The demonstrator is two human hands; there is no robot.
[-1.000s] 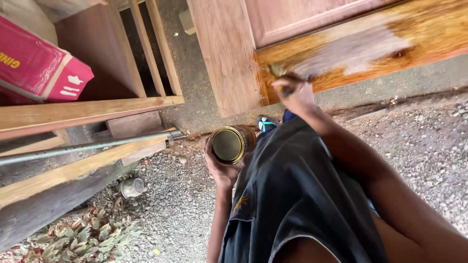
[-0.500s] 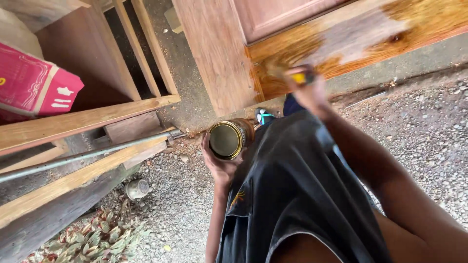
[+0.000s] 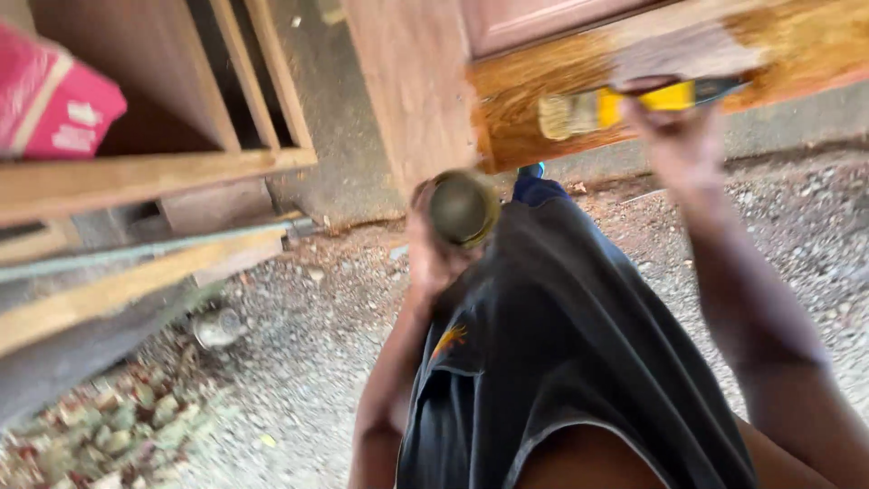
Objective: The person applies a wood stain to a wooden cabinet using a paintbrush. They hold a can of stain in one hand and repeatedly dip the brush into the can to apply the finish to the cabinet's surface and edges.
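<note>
Presently: right hand (image 3: 683, 136), fingers closed round a yellow-handled brush (image 3: 625, 104), bristles leftward against the wet, glossy door rail (image 3: 815, 45). Left hand (image 3: 430, 249) wrapped round an open tin (image 3: 462, 208), held near the brush, mouth tilted toward the viewer. Pink box (image 3: 50, 104) far left.

gravel ground (image 3: 299, 362), wooden frames (image 3: 154, 177)

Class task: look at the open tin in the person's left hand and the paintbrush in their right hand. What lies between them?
In the head view, between the tin and the paintbrush shows only the glossy varnished door rail; nothing else intervenes.
</note>
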